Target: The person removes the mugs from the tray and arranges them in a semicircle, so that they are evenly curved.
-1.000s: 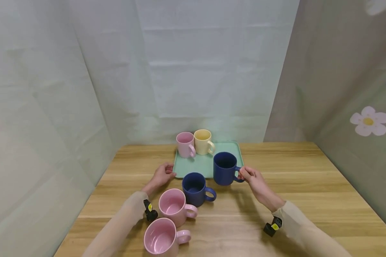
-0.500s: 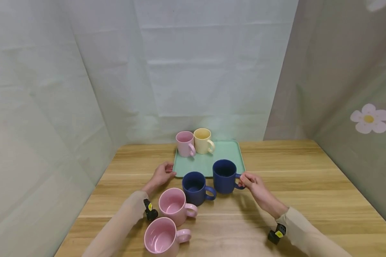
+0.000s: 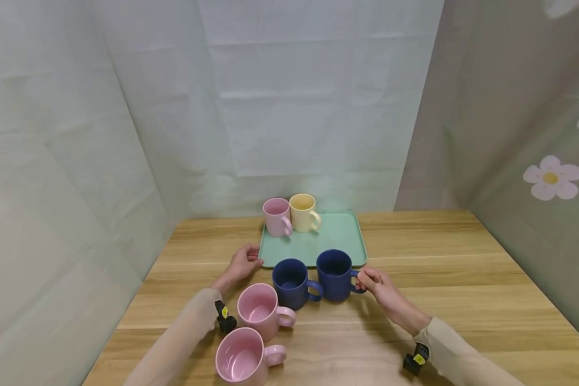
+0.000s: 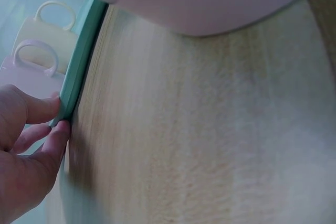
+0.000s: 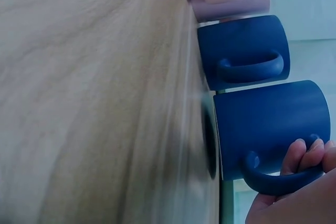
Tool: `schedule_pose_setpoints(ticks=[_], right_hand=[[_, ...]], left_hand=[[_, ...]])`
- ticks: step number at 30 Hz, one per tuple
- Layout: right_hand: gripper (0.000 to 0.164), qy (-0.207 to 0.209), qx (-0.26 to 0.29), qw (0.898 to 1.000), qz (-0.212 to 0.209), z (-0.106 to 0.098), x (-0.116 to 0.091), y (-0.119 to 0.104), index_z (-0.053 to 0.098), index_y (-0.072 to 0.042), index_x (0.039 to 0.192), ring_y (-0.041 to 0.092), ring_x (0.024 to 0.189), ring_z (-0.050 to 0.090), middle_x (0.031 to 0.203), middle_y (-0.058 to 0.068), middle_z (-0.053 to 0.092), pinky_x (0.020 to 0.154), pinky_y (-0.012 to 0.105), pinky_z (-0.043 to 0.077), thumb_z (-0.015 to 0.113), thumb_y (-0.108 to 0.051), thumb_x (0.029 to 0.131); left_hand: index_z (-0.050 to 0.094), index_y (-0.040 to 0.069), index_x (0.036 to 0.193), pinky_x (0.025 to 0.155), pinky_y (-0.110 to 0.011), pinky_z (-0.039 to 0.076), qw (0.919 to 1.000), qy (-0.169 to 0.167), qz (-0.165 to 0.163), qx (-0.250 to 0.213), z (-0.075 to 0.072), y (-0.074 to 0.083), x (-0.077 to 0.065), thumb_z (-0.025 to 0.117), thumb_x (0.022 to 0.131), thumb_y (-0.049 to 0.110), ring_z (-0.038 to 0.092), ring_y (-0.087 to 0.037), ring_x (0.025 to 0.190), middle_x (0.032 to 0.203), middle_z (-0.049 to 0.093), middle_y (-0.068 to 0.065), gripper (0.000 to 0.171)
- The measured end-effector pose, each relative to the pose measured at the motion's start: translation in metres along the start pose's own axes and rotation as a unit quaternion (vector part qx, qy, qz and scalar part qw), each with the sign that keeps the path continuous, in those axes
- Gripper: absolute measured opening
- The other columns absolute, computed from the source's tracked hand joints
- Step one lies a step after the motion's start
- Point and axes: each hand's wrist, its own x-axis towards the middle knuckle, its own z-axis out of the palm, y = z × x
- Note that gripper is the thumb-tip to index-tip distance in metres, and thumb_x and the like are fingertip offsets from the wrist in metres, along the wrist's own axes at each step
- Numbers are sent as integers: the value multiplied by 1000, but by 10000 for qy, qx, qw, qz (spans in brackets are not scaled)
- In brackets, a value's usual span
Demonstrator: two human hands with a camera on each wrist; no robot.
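Note:
My right hand (image 3: pixel 383 295) grips the handle of a dark blue mug (image 3: pixel 334 284), just in front of the green tray (image 3: pixel 313 247). In the right wrist view this blue mug (image 5: pixel 270 127) is upright over a dark shadow; whether its base touches the table I cannot tell. Left of it stands a second blue mug (image 3: pixel 289 292), its handle toward the held one. With thumb and fingers, my left hand (image 3: pixel 241 265) pinches the tray's near left corner. On the tray's back left part stand a pink mug (image 3: pixel 276 221) and a cream-yellow mug (image 3: pixel 301 214), side by side.
Two more pink mugs, a farther one (image 3: pixel 259 313) and a nearer one (image 3: pixel 241 359), stand in a slanting row on the wooden table (image 3: pixel 463 279), close to my left forearm. A pale cloth backdrop (image 3: pixel 318 107) rises behind the table.
My right hand has brought the blue mug toward me and downward, from over the tray's front edge to beside the other blue mug. My left hand stays at the tray corner.

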Motion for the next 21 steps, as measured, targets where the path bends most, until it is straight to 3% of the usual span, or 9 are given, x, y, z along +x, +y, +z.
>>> schedule_pose_setpoints(ticks=[2,5,11,21], right_hand=[[27,-143,131,9993,-307,-1,0,4,51,-10,77,8,79,54,78,-5,53,77,20,44,51,-23,100],[26,-258,208,9985,-425,-1,0,6,53,-13,78,7,79,54,77,-8,52,76,19,44,52,-27,99],[25,-391,107,9992,5,-1,1,6,50,-12,79,8,83,54,81,-7,54,82,21,45,48,-22,101],[21,-1159,290,9928,85,-9,7,9,53,-11,83,6,84,56,82,-7,54,83,17,48,46,-17,102]], left_hand=[[50,-15,123,93,-43,55,10000,4,-1,-17,0,0,0,63,85,-6,61,-42,105,117,59,-34,41],[50,-15,124,93,-42,55,10000,-12,-14,-27,0,-1,0,63,86,-6,61,-42,106,118,59,-34,41],[50,-15,123,92,-41,56,10000,-20,16,24,0,1,0,63,86,-5,61,-42,105,118,59,-34,41],[49,-16,124,93,-41,55,10000,-53,21,9,0,1,0,63,86,-5,61,-43,106,118,58,-35,42]])
